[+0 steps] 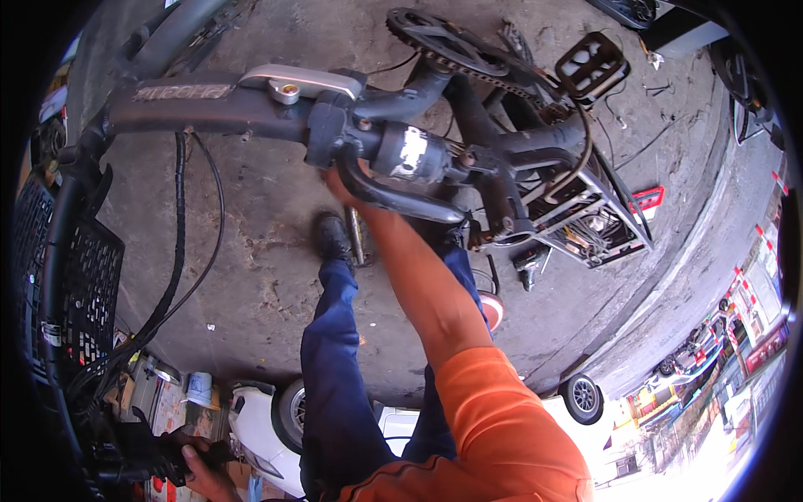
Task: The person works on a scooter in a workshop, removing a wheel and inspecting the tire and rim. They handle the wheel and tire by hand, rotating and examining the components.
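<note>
A dark folding bicycle frame (207,113) crosses the upper part of the view, its main tube bearing a worn label. My right hand (339,182) reaches up under the frame by the black folding joint (327,128); its fingers are hidden behind the tubes. Next to it are a bent black tube (401,204) and a black cylinder (411,152) with a torn white sticker. My left hand (210,474), at the lower left, is wrapped around the black handlebar grip (194,448). Chainring (448,41) and pedal (591,68) show at the top right.
A black perforated basket (94,282) and hanging cables (180,232) are at the left. On the concrete floor are a cordless drill (530,265) and a metal-framed rack (602,219) with wires. A loose car wheel (583,398) and a white car (266,433) are farther off.
</note>
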{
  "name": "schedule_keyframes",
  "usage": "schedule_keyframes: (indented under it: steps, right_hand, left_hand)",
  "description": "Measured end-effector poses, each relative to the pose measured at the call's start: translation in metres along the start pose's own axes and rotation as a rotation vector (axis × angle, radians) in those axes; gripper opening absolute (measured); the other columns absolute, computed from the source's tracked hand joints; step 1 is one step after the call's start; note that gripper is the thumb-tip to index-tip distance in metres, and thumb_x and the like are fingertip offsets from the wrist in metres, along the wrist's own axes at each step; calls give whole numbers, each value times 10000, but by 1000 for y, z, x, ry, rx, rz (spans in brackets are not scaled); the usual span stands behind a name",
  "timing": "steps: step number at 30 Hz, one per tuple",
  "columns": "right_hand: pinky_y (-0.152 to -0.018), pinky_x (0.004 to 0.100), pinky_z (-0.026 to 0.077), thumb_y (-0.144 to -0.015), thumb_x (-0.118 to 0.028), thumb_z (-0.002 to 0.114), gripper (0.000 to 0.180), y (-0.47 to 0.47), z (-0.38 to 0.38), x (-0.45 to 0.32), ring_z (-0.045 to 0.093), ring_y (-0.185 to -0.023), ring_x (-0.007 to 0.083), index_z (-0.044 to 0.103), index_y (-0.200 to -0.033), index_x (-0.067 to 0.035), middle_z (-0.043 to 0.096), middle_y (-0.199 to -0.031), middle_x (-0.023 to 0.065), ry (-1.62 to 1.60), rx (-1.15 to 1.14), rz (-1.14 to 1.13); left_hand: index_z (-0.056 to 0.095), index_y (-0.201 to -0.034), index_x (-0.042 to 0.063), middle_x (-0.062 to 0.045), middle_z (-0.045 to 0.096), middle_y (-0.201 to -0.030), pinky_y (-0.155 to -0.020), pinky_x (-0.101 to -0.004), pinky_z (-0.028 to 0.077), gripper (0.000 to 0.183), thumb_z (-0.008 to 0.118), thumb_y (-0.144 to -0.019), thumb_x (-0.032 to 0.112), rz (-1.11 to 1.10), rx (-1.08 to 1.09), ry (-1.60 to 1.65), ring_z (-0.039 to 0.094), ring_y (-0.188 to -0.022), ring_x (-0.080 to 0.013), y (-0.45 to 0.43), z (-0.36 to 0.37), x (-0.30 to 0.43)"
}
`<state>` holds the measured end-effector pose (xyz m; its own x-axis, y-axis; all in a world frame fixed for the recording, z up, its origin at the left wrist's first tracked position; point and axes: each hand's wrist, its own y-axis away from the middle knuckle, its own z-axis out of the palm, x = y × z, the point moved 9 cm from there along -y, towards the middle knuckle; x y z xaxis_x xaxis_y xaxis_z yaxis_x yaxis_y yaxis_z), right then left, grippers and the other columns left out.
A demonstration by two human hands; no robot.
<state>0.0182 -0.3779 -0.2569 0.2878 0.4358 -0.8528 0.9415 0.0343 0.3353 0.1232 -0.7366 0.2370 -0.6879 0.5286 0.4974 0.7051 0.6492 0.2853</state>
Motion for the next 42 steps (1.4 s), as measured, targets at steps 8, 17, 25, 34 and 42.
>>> schedule_keyframes:
  steps: [8,17,25,34,42]
  right_hand:
    - [-820,340,525,-951,-277,641,360,158,-183,-82,671,-896,197,661,-1125,37,700,-919,152,-540,-255,537]
    - [-919,426,501,-810,-428,691,610,53,-422,-81,649,-1090,400,632,-1207,32,689,-1094,265,441,220,510]
    - [-503,310,494,-794,-127,628,440,90,-451,-5,598,-601,168,640,-1201,40,679,-842,126,-103,449,772]
    - [-544,283,450,-878,-234,675,254,21,-427,49,573,-637,124,699,-1010,-18,630,-747,66,-72,50,741]
    - [-588,308,504,-826,-272,765,276,-49,-406,83,618,-732,137,718,-1068,-150,671,-864,42,478,13,58]
  left_hand:
    - [563,-912,28,-21,522,-761,-650,-259,434,270,627,-965,285,68,1,-94,514,-708,-119,-7,-3,34]
    - [556,-883,50,-4,522,-737,-610,-264,420,254,624,-978,276,52,-44,-61,501,-669,-99,2,12,67]
    - [564,-992,4,-27,519,-767,-606,-241,411,193,617,-978,189,-39,-7,60,493,-689,-107,8,13,54]
    - [572,-1037,12,-12,512,-760,-582,-245,418,192,628,-966,181,69,-63,42,487,-669,-101,6,16,58]
    - [561,-1090,10,-19,513,-755,-603,-243,428,214,633,-960,164,17,-17,42,486,-675,-106,5,7,43]
